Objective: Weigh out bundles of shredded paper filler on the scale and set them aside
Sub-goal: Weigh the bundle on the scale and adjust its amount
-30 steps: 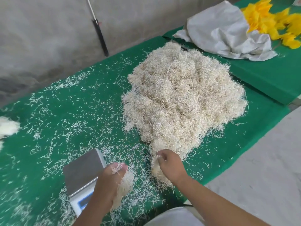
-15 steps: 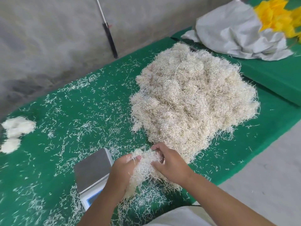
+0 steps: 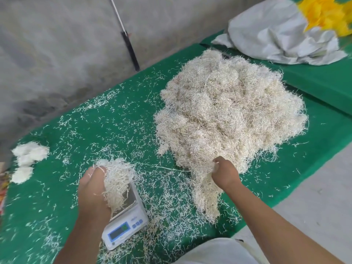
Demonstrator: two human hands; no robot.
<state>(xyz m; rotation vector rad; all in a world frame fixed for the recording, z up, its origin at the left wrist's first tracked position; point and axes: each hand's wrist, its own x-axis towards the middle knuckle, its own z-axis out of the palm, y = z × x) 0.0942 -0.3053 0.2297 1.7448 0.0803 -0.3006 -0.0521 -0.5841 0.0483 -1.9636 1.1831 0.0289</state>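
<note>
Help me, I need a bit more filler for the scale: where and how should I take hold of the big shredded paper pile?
Probably at the loose tongue trailing from the near edge of the pile, where the right hand already pinches. Come from the near side with a closed-finger grip and pull toward yourself; the strands hang thin and straggly there, so a small tuft should separate more easily than from the dense mound.

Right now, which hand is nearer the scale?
Left. The left hand holds a bundle of filler directly over the scale platform; the right hand is off to its right, gripping the big pile.
</note>
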